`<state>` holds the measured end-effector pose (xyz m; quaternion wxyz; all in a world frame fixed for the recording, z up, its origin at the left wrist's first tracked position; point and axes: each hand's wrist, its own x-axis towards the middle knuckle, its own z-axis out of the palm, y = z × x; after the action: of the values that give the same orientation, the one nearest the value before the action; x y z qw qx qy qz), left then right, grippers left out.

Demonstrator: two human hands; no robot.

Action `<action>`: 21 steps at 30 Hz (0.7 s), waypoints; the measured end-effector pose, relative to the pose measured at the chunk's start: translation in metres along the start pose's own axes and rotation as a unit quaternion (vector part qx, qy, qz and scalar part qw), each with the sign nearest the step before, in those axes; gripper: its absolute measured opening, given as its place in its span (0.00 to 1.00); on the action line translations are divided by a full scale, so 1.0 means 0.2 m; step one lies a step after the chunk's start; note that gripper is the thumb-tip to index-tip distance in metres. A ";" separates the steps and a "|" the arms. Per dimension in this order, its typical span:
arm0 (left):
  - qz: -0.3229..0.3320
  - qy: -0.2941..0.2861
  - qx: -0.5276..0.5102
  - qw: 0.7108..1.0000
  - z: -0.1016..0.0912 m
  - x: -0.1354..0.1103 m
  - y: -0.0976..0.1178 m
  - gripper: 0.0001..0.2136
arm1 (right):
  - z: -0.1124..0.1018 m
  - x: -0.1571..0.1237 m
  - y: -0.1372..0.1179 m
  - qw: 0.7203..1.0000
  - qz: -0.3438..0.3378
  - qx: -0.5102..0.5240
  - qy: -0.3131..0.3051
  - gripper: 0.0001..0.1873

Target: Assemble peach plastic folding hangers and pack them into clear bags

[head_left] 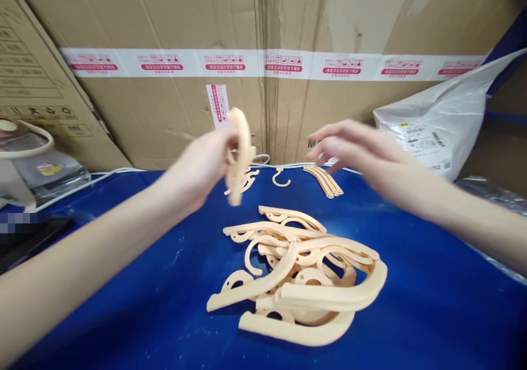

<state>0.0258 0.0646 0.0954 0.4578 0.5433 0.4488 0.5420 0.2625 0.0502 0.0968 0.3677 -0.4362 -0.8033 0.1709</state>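
My left hand (203, 164) is closed around a cream plastic folding hanger piece (244, 150), held upright above the table and slightly blurred. My right hand (358, 146) hangs in the air with its fingers apart and nothing in them. Just below its fingertips lie several curved hanger arms (323, 181), side by side. A loose hanger hook (282, 182) rests at the back middle. Small cream hanger parts (250, 182) lie behind the held piece, partly hidden by it. Nearer to me spreads a tangled pile of cream folding hanger parts (321, 298).
A blue table surface (144, 304) lies under everything. Large taped cardboard boxes (164, 112) wall off the back. On the left stands a clear container (57, 156) beside a dark object (37, 235). A white plastic bag (444, 117) with a label leans at the right. A white cable (111, 171) runs along the back.
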 end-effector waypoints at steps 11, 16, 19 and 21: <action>0.046 -0.127 0.041 0.990 0.22 0.29 -0.20 0.05 | 0.22 0.32 0.19 0.972 0.024 0.231 -0.025 0.12; 0.073 -0.115 0.070 0.988 0.17 0.32 -0.24 0.17 | 0.15 0.34 0.25 0.999 -0.006 0.051 0.010 0.12; 0.060 -0.132 0.098 0.985 0.17 0.32 -0.25 0.19 | 0.11 0.34 0.27 0.990 -0.050 -0.129 0.027 0.14; 0.052 -0.137 0.120 0.982 0.17 0.32 -0.25 0.18 | 0.10 0.34 0.28 0.972 -0.081 -0.214 0.045 0.15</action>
<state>0.0614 0.1360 0.0568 0.4176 0.6859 0.4148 0.4279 0.2570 0.1378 0.0804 0.3143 -0.4455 -0.8365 -0.0553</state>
